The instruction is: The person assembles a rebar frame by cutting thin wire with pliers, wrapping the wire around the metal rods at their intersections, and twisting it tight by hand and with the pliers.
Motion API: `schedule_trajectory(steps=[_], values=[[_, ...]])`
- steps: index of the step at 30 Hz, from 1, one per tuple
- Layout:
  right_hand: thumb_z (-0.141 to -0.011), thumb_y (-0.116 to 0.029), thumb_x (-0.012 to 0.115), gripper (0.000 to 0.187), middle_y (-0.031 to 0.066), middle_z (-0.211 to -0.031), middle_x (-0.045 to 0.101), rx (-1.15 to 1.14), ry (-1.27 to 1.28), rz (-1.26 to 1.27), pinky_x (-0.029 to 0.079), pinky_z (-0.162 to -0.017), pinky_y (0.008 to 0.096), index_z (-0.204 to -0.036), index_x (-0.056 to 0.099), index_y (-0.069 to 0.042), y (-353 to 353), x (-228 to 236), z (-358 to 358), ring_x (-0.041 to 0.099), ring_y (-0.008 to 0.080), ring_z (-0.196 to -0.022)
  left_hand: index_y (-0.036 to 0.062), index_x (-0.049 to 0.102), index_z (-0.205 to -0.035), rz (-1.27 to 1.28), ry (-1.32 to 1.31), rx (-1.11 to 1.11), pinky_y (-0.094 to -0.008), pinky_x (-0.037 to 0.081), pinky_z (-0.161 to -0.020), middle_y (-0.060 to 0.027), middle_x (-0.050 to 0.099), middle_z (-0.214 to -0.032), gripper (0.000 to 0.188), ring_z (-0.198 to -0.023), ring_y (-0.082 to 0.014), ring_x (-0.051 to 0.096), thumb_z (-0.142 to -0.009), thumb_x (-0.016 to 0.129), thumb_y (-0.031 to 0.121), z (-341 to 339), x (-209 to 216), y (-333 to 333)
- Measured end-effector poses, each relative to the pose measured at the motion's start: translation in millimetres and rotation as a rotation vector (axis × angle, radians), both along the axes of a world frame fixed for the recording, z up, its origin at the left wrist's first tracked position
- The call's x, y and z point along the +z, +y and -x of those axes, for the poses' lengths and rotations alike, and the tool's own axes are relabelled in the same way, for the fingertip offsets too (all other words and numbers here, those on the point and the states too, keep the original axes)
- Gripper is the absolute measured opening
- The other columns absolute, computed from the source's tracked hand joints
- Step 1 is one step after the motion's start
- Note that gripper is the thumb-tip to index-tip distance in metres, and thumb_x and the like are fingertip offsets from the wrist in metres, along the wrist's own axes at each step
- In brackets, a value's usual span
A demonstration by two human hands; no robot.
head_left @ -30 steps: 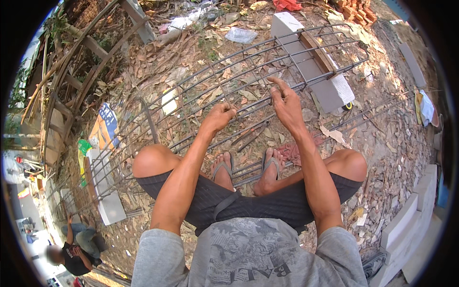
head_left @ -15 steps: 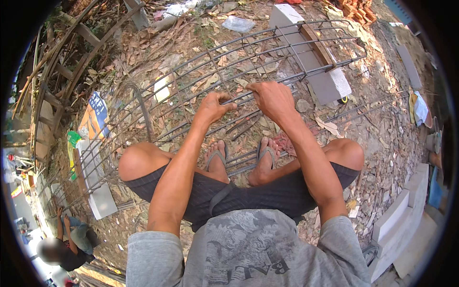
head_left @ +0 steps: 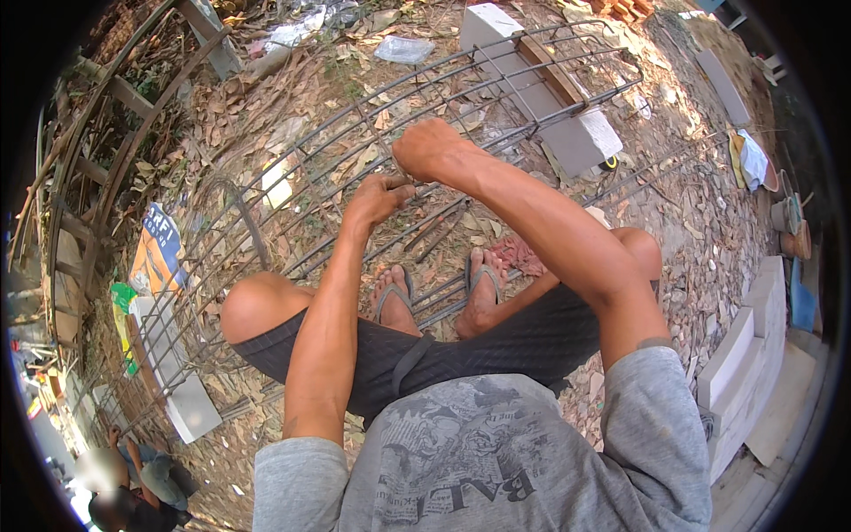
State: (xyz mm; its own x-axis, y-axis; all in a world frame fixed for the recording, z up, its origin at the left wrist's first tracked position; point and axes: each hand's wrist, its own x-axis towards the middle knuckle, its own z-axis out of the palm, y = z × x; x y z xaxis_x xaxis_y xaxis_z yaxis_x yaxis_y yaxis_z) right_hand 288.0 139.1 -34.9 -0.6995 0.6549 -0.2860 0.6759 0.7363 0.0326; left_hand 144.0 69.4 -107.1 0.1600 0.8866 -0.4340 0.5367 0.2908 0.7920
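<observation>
A long cage of steel rebar [head_left: 316, 152] lies across the ground in front of me, its rods crossed by stirrups. My left hand [head_left: 379, 197] has its fingers and thumb closed at the near rods of the cage. Just beyond it and to the right, my right hand [head_left: 429, 149] is curled into a fist over the cage, back of the hand up. What its fingers hold is hidden. Behind my hands, a dark slim tool or bar [head_left: 432, 232] lies on the leaves, its kind unclear.
White blocks prop the cage at its far right [head_left: 581, 142] and near left [head_left: 192, 410]. A printed sack [head_left: 158, 253] lies to the left. A curved wooden frame [head_left: 133, 97] stands at the upper left. Pale blocks [head_left: 745, 346] are stacked at right. Another person [head_left: 151, 474] crouches at lower left.
My right hand has moved left and slightly away from me, turning so its back shows, with the elbow swung outward. The view has shifted a little, and my left hand stays at the near rods.
</observation>
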Motion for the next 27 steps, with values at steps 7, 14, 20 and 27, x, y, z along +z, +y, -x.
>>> schedule_trajectory(steps=[7,14,20,27], values=[[-0.084,-0.023,0.068,0.019,0.0194,-0.094,0.073,-0.25,0.111,0.164,0.056,-0.077,0.0443,-0.094,0.077,-0.009,-6.1,-1.2,-10.2,0.072,0.034,-0.09,0.0058,0.07,-0.124,-0.015,0.001,-0.007,-0.0335,0.048,-0.076,-0.0061,0.068,-0.083,0.042,-0.077,-0.0146,0.059,-0.09,0.068,0.03,7.1,-12.1,4.5],[-0.083,-0.034,0.071,0.025,0.0181,-0.095,0.074,-0.688,0.642,0.465,0.055,-0.081,0.0423,-0.098,0.079,-0.015,-28.1,-57.1,-43.6,0.072,0.0337,-0.091,0.0018,0.069,-0.123,-0.003,-0.066,-0.002,-0.0365,0.049,-0.079,-0.0091,0.072,-0.088,0.043,-0.08,-0.0165,0.064,-0.09,0.069,0.029,6.7,-14.5,5.9],[-0.084,-0.036,0.071,0.03,0.0191,-0.093,0.074,-0.858,0.966,0.527,0.054,-0.081,0.0403,-0.1,0.079,-0.011,-38.7,-88.1,-39.4,0.072,0.0322,-0.09,0.0005,0.069,-0.121,-0.004,-0.12,0.053,-0.0353,0.048,-0.079,-0.0088,0.072,-0.089,0.042,-0.08,-0.0159,0.063,-0.089,0.07,0.028,4.1,-13.0,2.1],[-0.09,-0.029,0.068,0.033,0.0117,-0.084,0.071,-0.89,1.167,0.512,0.051,-0.069,0.035,-0.109,0.074,-0.002,-71.6,-97.0,-40.9,0.066,0.0203,-0.077,0.001,0.072,-0.114,-0.049,-0.074,0.07,-0.0344,0.051,-0.071,-0.0098,0.073,-0.09,0.034,-0.076,-0.0157,0.066,-0.091,0.069,0.025,2.1,-8.7,-2.7]])
